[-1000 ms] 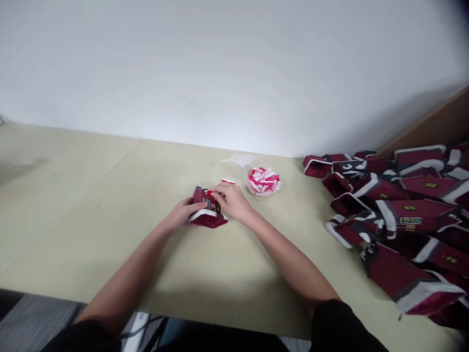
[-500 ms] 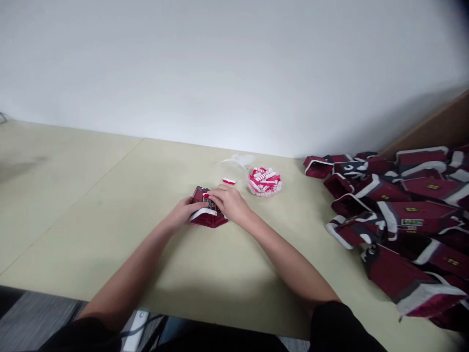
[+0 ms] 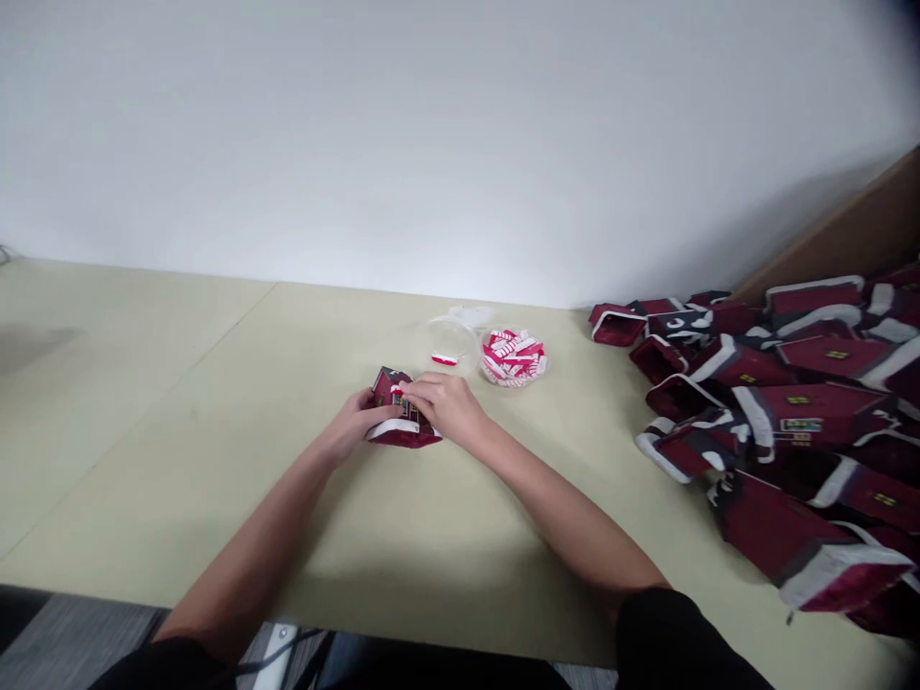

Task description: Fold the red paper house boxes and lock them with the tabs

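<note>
A small dark-red model house (image 3: 384,385) with a dark roof and white base edging lies tilted on the table, its hollow underside toward me. My left hand (image 3: 352,422) is closed around its left side, thumb across the front. At the front wall, my right hand (image 3: 447,407) pinches a small red-and-white piece (image 3: 397,390) against the house, above the window. Fingers hide part of that piece and the right side of the house.
Behind my hands stands a clear tub of red-and-white striped pieces (image 3: 514,359). Left of it, a clear lid (image 3: 451,337) holds one red-and-white piece (image 3: 444,360). Many similar red houses (image 3: 797,422) are piled at the right, by a brown board (image 3: 840,225).
My right hand has shifted slightly left across the house front with the red-and-white piece. My left hand keeps its hold. The whole view has tilted a little.
</note>
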Demonstrator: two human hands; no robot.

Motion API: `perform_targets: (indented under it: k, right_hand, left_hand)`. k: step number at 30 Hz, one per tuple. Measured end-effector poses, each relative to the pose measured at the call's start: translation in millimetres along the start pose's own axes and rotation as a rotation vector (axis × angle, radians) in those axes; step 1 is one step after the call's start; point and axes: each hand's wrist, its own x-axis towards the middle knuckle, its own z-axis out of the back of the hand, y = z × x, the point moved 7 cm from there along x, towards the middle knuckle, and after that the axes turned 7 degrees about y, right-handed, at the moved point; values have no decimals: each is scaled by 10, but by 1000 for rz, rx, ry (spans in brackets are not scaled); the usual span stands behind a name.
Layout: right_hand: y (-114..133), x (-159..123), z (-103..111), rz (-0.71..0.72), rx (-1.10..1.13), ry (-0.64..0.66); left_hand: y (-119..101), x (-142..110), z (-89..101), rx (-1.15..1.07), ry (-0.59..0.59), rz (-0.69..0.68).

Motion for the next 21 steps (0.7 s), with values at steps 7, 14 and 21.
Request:
perform_targets:
  k: [7,14,21]
  right_hand:
    - [23,-69,535,45,37,3]
    - [-906,-671,1566,-511,-104,-79]
    - [-1543,-1950,2459,-1122,-336,-245]
  left_hand:
    - [-147,-5,550,12,-246,-66]
    - [-208,-559,1757,244,-1078,-91]
    - [-147,-1074,2243,354,-1440,226]
